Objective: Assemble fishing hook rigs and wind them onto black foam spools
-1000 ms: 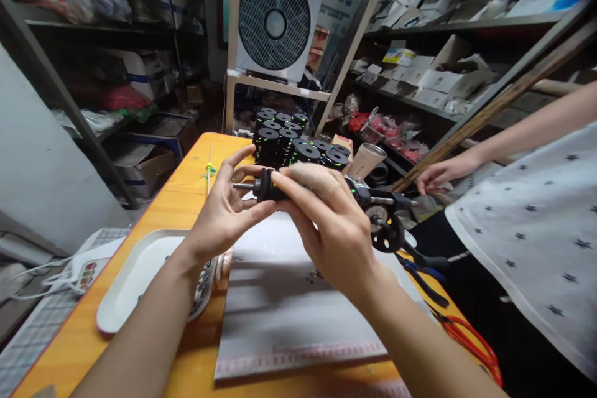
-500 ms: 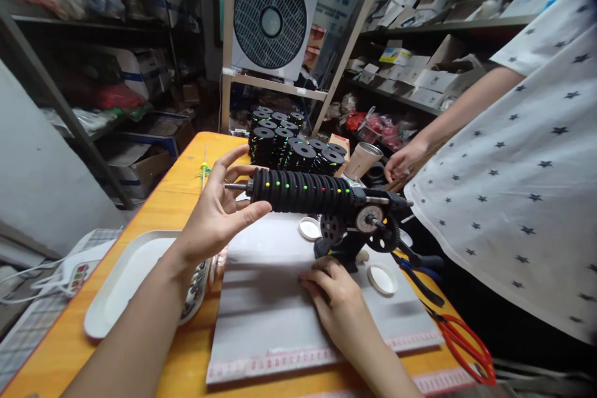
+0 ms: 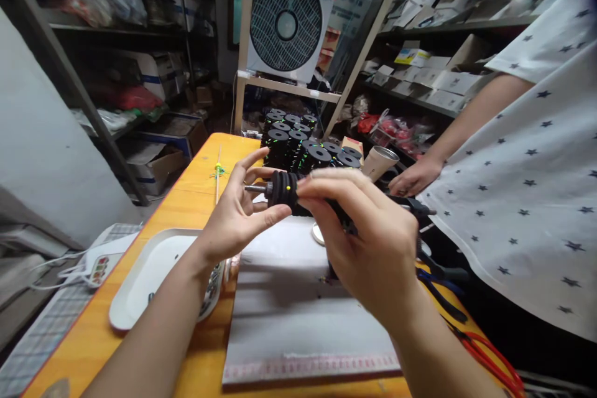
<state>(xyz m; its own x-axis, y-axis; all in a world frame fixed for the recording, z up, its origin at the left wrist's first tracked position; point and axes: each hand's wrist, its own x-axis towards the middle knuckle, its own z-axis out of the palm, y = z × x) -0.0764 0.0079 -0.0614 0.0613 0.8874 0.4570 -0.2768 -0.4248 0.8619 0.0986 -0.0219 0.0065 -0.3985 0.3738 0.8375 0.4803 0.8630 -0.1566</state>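
Note:
A black ribbed roller (image 3: 281,189) on a threaded metal rod (image 3: 255,188) lies level above the white board (image 3: 280,336). One yellow dot shows on it. My left hand (image 3: 237,211) holds its left end, thumb in front and fingers behind, partly spread. My right hand (image 3: 368,230) is at the roller's front, thumb and fingertips pinched together just right of the yellow dot. Whatever is in that pinch is hidden. The same hand covers most of the roller and the geared stand beneath it. A few tiny dark bits (image 3: 323,279) lie on the board.
Stacked black discs (image 3: 289,130) stand behind the roller, beside a tan cup (image 3: 380,161). A white tray (image 3: 135,286) with small parts is at left. Dark-handled pliers (image 3: 443,298) and red-handled scissors (image 3: 497,354) lie at right. Another person's hand (image 3: 415,179) is near the cup.
My right hand has risen from the board to the front of the roller, now covering most of its coloured dots. My left hand keeps its hold on the left end. The view has shifted slightly.

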